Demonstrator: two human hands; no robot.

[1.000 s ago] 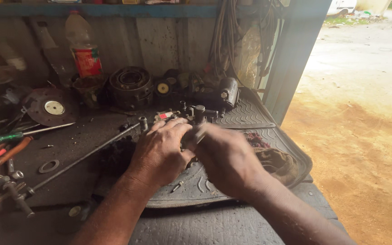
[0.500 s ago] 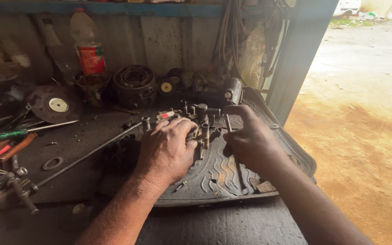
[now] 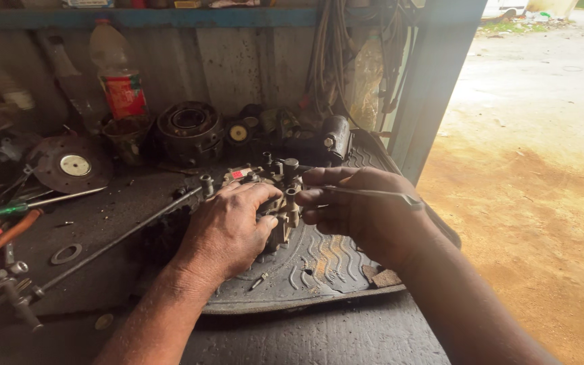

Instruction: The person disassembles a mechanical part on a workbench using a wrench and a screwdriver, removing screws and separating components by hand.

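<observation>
Head view: left hand (image 3: 228,233) is gripping a grimy metal valve block (image 3: 280,196) on the bench (image 3: 346,338) — right hand (image 3: 359,213), just beside, is pinching a thin metal tool (image 3: 373,193).

The metal assembly (image 3: 275,196) sat on the rubber mat (image 3: 319,263). Left of the assembly lay a long rod (image 3: 113,243); behind it, a coil housing (image 3: 189,132); further left, a disc (image 3: 72,164).
</observation>
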